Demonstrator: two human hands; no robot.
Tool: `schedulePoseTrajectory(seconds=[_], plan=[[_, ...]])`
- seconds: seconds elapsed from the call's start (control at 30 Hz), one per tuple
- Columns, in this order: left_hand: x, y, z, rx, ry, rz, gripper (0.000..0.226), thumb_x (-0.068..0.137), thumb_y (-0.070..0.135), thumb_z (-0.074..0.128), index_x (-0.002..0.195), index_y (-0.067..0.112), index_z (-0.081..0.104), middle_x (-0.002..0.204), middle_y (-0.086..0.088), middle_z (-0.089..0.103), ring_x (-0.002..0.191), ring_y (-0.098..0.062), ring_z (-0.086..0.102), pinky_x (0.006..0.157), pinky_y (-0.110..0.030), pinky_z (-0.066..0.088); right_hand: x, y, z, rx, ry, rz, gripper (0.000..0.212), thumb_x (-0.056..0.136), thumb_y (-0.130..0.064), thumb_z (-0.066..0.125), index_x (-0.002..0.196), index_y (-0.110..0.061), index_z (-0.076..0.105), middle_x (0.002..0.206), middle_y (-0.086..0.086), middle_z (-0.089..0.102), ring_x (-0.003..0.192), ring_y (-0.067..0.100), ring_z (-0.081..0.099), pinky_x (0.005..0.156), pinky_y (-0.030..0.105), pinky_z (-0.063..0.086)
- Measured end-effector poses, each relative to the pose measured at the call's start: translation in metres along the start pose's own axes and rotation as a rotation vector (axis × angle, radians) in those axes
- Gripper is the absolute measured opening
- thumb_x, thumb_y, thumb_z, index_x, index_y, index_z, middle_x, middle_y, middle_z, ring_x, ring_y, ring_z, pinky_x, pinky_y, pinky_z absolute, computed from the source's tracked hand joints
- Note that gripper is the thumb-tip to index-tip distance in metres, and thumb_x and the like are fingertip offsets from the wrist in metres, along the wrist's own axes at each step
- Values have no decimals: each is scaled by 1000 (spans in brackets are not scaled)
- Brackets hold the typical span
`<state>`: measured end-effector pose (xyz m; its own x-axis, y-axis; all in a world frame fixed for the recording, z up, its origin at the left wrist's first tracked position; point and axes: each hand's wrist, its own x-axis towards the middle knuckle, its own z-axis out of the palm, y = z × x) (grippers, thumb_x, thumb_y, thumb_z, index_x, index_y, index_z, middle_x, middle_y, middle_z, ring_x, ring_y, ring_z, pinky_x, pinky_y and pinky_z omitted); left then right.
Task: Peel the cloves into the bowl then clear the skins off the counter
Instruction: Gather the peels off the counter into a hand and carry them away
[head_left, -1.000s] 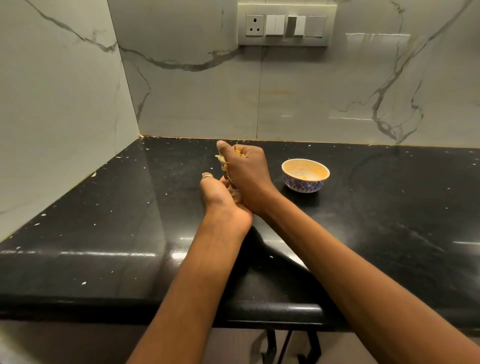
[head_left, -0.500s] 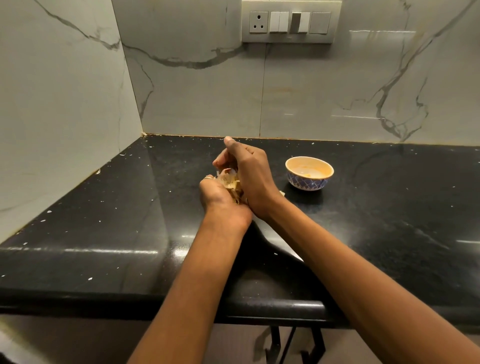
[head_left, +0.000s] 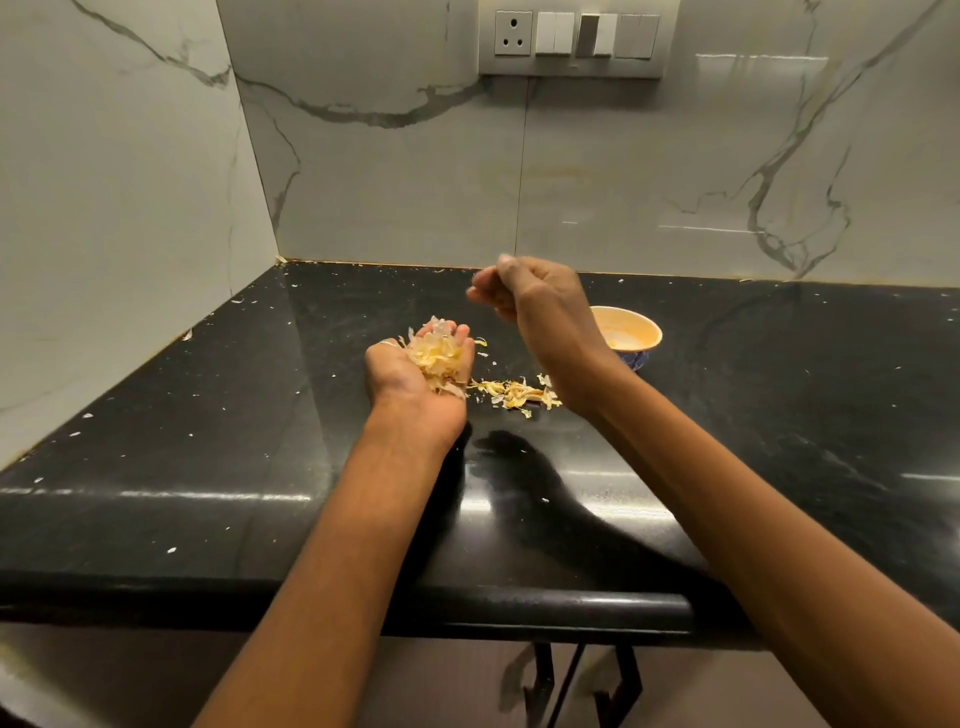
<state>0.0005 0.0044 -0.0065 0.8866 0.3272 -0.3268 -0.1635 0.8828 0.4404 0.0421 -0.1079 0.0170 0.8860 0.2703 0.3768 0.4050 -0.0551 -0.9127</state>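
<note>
Glossy black counter (head_left: 208, 467) carries a small bowl (head_left: 631, 332); loose skins (head_left: 514, 392) lie just left of the bowl; pale flecks (head_left: 171, 550) are scattered farther left.

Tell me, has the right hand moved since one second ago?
Yes. The right hand has lifted off the left hand and shifted right, now overlapping the bowl.

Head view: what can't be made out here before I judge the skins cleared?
- Right hand: seen from the back, fingertips blurred; whether it pinches a skin is unclear.
- Bowl: the right wrist covers its left side; contents too faint to tell.
- Skins on the counter: the right forearm hides the pile's right end.
- Left hand: heaped skins cover its palm.
</note>
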Motion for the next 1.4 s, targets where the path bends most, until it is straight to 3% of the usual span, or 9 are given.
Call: schedulePoseTrajectory(seconds=[0.23, 0.37, 0.5, 0.7, 0.87, 1.07, 1.2, 1.27, 1.4], plan=[[-3, 24, -10, 41, 18, 52, 53, 108, 28, 17, 98, -2, 59, 124, -20, 62, 124, -34, 58, 96, -40, 47, -30, 33, -12, -602, -109, 17, 47, 107, -38, 37, 92, -1, 62, 96, 13, 65, 96, 28, 58, 89, 47, 46], [-3, 35, -16, 43, 35, 76, 51, 108, 27, 18, 105, -2, 59, 116, -19, 62, 123, -33, 59, 98, -40, 48, -26, 52, -3, -800, -141, 156, 56, 104, -55, 31, 127, -8, 52, 136, 20, 51, 132, 36, 42, 110, 47, 34], [-1, 41, -18, 52, 59, 92, 51, 108, 27, 18, 115, -3, 58, 124, -21, 63, 109, -32, 62, 97, -40, 50, -10, 56, 16, -783, -119, 187, 60, 105, -54, 30, 132, -4, 49, 139, 22, 49, 133, 37, 42, 109, 47, 34], [-1, 44, -21, 81, 76, 96, 56, 108, 29, 17, 125, -5, 57, 127, -21, 62, 111, -32, 62, 94, -39, 49, 30, 55, 36, -727, -219, 131, 50, 108, -48, 25, 81, -14, 50, 101, 13, 62, 103, 35, 59, 87, 43, 43], [-2, 44, -20, 73, 53, 90, 54, 108, 28, 17, 123, -4, 57, 132, -22, 60, 122, -34, 59, 97, -40, 48, 25, 45, 36, -669, -310, 80, 59, 108, -46, 27, 106, -6, 71, 110, 14, 71, 105, 29, 63, 97, 45, 48], [-3, 46, -21, 36, 7, 70, 54, 108, 27, 17, 129, -6, 55, 135, -22, 58, 127, -35, 56, 104, -42, 46, -16, 36, 24, -577, -491, 5, 52, 108, -45, 32, 117, -12, 72, 119, 4, 72, 111, 16, 64, 102, 37, 48], [-2, 47, -22, 43, 21, 63, 53, 108, 28, 18, 112, -5, 60, 120, -21, 64, 121, -33, 60, 96, -40, 50, -20, 15, -8, -439, -456, 39, 32, 104, -37, 49, 121, -21, 70, 118, 1, 72, 110, 16, 66, 103, 40, 51], [-3, 47, -22, 49, 18, 55, 53, 108, 28, 19, 102, -4, 61, 107, -19, 66, 118, -33, 62, 95, -40, 51, -18, 6, -30, -518, -472, 62, 31, 96, -31, 66, 125, -20, 67, 116, -3, 72, 107, 11, 67, 103, 38, 51], [-2, 47, -23, 49, 3, 54, 53, 108, 28, 20, 98, -4, 61, 103, -19, 66, 109, -32, 62, 97, -40, 51, -23, -7, -54, -892, -649, 281, 65, 79, -34, 84, 136, -21, 55, 122, -4, 63, 109, 12, 60, 103, 38, 49]])
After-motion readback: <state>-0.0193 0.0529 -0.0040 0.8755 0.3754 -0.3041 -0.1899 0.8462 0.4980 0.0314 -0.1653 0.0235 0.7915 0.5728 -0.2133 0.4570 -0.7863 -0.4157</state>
